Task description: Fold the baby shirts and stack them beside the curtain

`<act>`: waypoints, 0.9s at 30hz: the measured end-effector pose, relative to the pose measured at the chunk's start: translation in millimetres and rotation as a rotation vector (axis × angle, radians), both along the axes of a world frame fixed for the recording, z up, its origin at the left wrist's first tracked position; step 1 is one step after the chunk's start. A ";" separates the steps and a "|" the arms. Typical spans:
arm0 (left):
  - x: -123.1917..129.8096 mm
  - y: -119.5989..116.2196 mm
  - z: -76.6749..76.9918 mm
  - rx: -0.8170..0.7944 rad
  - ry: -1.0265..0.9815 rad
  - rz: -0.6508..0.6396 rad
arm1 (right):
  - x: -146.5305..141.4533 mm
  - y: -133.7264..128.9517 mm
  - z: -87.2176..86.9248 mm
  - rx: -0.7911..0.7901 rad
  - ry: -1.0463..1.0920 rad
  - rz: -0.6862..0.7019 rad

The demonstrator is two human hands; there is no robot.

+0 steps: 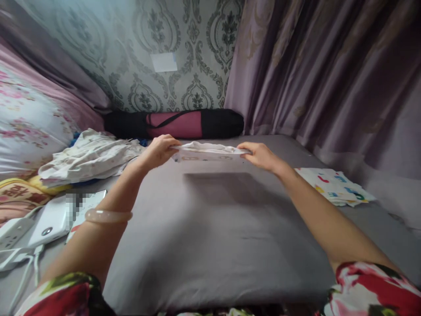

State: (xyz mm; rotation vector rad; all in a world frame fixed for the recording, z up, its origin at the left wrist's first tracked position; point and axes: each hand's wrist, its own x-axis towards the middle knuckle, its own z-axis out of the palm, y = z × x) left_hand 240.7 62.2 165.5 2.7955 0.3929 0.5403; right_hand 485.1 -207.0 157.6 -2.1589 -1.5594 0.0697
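A white cloth [210,149] with small printed figures is stretched level between my two hands, raised above the grey sheet [210,245], where it casts a shadow. My left hand [161,150] pinches its left end, with a pale bangle [108,215] on that forearm. At the other end, my right hand [259,155] is closed on the cloth's edge. The cloth appears nearly edge-on, so most of its surface is hidden.
Crumpled pale fabric [95,153] lies at the left, near a white power bank [52,219] and a power strip [15,232] with cables. A folded printed cloth [335,186] rests at the right. A black and maroon bag [176,124] lies along the wall.
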 end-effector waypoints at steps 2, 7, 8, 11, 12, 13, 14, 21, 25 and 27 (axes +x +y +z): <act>-13.7 -15.4 -24.8 0.122 0.003 -0.056 | -12.6 -18.8 -26.6 -0.015 -0.116 0.039; -54.0 -58.3 -102.9 0.123 0.152 -0.225 | -46.5 -66.9 -101.3 -0.120 -0.192 0.202; -60.9 -64.6 -112.8 0.110 0.178 -0.225 | -51.0 -74.2 -108.3 -0.132 -0.180 0.225; -72.8 -73.7 -122.9 0.067 0.202 -0.199 | -56.6 -84.7 -111.0 -0.144 -0.152 0.212; -72.6 -74.1 -121.2 0.053 0.193 -0.184 | -56.6 -83.2 -108.5 -0.142 -0.147 0.185; -69.8 -74.2 -118.2 0.039 0.178 -0.162 | -56.5 -78.9 -105.9 -0.135 -0.143 0.153; -64.3 -74.4 -114.6 0.030 0.158 -0.131 | -57.0 -71.8 -103.8 -0.120 -0.141 0.120; 12.4 -99.6 -110.7 0.122 0.148 -0.013 | -87.9 16.7 -109.2 -0.116 -0.170 0.021; 35.1 -109.7 -127.5 0.173 0.273 0.014 | -102.6 44.9 -116.1 -0.214 -0.168 0.003; 36.8 -108.7 -136.1 0.173 0.305 0.026 | -103.3 48.5 -121.2 -0.238 -0.163 -0.008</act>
